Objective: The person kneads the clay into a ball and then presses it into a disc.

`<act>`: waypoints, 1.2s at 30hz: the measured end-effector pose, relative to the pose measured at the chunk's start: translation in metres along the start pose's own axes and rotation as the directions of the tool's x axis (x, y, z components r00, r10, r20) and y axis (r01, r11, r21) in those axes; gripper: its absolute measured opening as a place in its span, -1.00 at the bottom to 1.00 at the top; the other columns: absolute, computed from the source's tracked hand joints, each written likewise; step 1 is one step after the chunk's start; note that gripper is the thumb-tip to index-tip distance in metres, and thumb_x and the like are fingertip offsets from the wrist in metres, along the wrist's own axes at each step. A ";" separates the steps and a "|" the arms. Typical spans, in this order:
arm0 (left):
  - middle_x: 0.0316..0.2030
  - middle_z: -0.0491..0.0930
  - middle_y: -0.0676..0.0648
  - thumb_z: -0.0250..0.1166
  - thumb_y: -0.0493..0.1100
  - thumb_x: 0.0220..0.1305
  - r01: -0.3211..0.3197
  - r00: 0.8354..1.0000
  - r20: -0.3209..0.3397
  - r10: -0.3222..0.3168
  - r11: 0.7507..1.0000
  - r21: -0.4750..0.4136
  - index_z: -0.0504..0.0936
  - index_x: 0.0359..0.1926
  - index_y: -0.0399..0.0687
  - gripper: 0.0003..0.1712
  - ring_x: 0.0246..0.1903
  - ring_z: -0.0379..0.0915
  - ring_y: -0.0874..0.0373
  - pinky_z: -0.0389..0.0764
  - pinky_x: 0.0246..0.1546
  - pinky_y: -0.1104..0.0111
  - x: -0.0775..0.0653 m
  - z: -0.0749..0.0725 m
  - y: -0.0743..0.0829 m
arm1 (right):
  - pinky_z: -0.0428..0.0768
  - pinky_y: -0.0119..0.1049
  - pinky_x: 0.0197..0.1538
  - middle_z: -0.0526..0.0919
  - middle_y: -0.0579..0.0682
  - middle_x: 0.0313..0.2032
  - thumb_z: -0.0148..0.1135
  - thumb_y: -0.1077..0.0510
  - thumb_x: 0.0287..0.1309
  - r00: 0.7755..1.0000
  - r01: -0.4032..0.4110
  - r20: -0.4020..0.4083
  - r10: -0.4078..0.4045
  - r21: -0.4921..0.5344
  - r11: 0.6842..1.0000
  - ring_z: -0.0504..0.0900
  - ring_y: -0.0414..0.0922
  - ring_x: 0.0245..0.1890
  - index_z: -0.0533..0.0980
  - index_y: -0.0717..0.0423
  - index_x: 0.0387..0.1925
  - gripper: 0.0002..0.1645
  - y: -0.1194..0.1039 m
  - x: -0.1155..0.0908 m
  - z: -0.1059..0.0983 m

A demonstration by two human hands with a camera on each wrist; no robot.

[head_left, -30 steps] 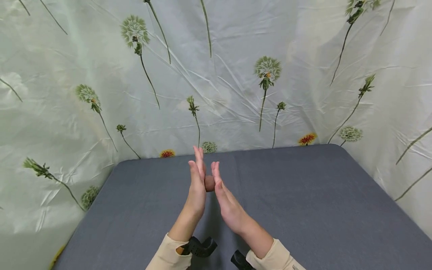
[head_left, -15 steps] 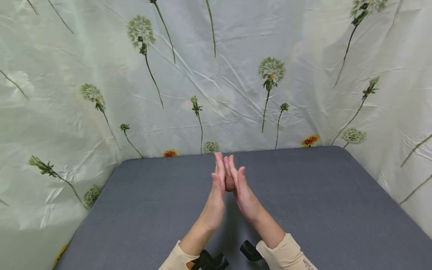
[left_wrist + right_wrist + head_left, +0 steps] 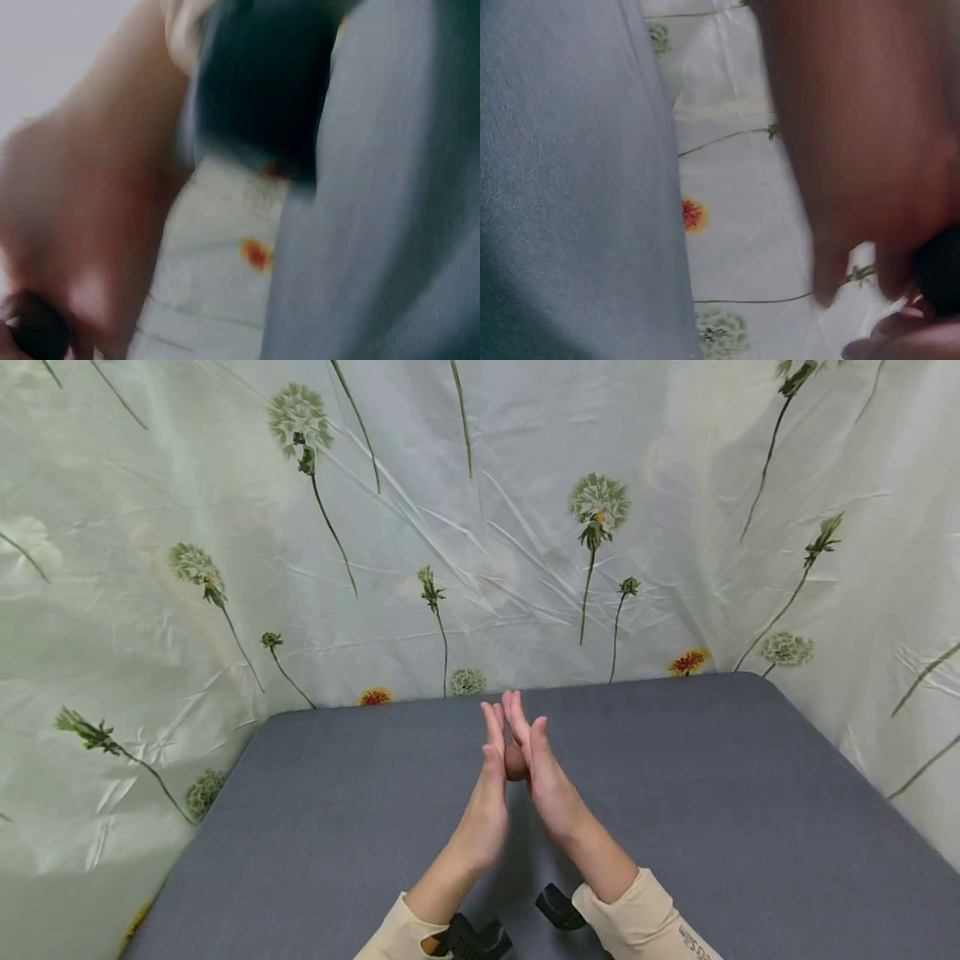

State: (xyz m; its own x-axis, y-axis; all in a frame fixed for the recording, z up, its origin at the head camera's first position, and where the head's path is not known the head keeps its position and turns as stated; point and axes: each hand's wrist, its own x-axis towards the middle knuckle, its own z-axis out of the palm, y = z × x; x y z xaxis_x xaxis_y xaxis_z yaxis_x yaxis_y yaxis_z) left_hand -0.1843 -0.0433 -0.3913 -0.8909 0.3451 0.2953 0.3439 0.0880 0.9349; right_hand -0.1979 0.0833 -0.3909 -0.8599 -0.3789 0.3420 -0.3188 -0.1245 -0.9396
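Note:
A small brown ball (image 3: 515, 762), its material not clear, is pressed between my two palms in the head view. My left hand (image 3: 482, 817) lies flat against its left side with straight fingers. From the right, my right hand (image 3: 557, 793) presses on it, its fingers also straight and its fingertips slightly farther forward than the left ones. Both hands are raised above the table, with the fingertips almost meeting. In the left wrist view the ball (image 3: 37, 326) shows dark at the lower left corner beside a blurred hand. The right wrist view shows the ball (image 3: 939, 274) dark at the right edge.
A grey cloth-covered table (image 3: 360, 802) spreads beneath the hands. Behind it hangs a pale curtain (image 3: 510, 543) printed with dandelions and flowers. Black wrist devices (image 3: 558, 906) sit at both cream sleeves (image 3: 637, 906).
Both hands have shifted right in the head view with the ball between them. They have slid against each other: the left fingertips led at first, and now the right ones do.

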 end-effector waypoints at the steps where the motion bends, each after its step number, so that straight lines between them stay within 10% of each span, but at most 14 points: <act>1: 0.74 -0.57 0.08 -0.74 0.44 0.61 -0.013 1.000 0.003 0.013 1.000 0.008 -0.60 0.70 0.21 -0.15 0.72 -0.70 -0.03 -0.47 0.60 -0.37 -0.001 0.002 0.003 | -0.40 0.31 0.67 -0.36 -0.04 0.76 -0.82 -0.54 0.54 1.000 -0.020 0.010 0.019 0.030 0.999 -0.47 -0.01 0.75 -0.35 0.08 0.74 0.08 0.000 0.001 -0.002; 13: 0.74 -0.48 0.18 -0.74 0.62 0.47 0.046 0.982 -0.179 -0.062 0.995 -0.093 -0.55 0.70 0.45 -0.07 0.72 -0.67 0.07 -0.46 0.59 -0.37 0.011 -0.035 0.000 | -0.39 0.35 0.66 -0.52 -0.06 0.73 -0.82 -0.40 0.64 0.993 -0.035 0.110 0.038 -0.033 0.999 -0.55 0.05 0.73 -0.51 0.02 0.71 -0.08 0.002 -0.008 0.033; 21: 0.74 -0.57 0.05 -0.73 0.49 0.58 -0.002 1.000 -0.016 0.002 1.000 0.008 -0.61 0.70 0.27 -0.12 0.72 -0.72 -0.04 -0.45 0.59 -0.38 -0.003 0.002 0.002 | -0.42 0.36 0.65 -0.35 0.00 0.76 -0.81 -0.50 0.58 0.999 0.011 -0.043 -0.011 -0.005 1.000 -0.47 0.06 0.75 -0.33 0.10 0.74 0.05 -0.002 -0.003 0.005; 29: 0.71 -0.60 0.22 -0.70 0.65 0.44 -0.076 0.981 -0.177 0.080 0.997 0.027 -0.58 0.68 0.49 -0.06 0.66 -0.24 0.03 -0.10 0.59 -0.14 0.007 -0.038 0.012 | -0.34 0.28 0.69 -0.45 0.00 0.75 -0.85 -0.52 0.53 0.975 -0.140 0.182 0.128 0.055 0.989 -0.47 0.06 0.74 -0.64 -0.03 0.68 0.02 0.006 -0.004 0.031; 36: 0.67 -0.73 0.24 -0.75 0.71 0.36 0.067 0.987 -0.143 -0.068 0.998 -0.013 -0.66 0.64 0.56 -0.03 0.69 -0.82 0.03 -0.59 0.55 -0.39 0.012 -0.052 -0.007 | -0.08 0.16 0.70 -0.23 0.06 0.75 -0.26 -0.07 0.79 0.987 -0.115 0.111 0.118 -0.033 0.993 -0.27 0.02 0.75 -0.29 0.14 0.74 -0.19 0.004 -0.006 0.032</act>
State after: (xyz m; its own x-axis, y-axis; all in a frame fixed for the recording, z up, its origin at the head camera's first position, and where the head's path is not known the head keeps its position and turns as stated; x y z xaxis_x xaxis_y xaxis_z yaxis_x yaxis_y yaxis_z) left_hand -0.2132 -0.0885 -0.3844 -0.9455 0.2008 0.2564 0.2799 0.0986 0.9550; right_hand -0.1813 0.0560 -0.3973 -0.8421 -0.4901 0.2252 -0.2308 -0.0499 -0.9717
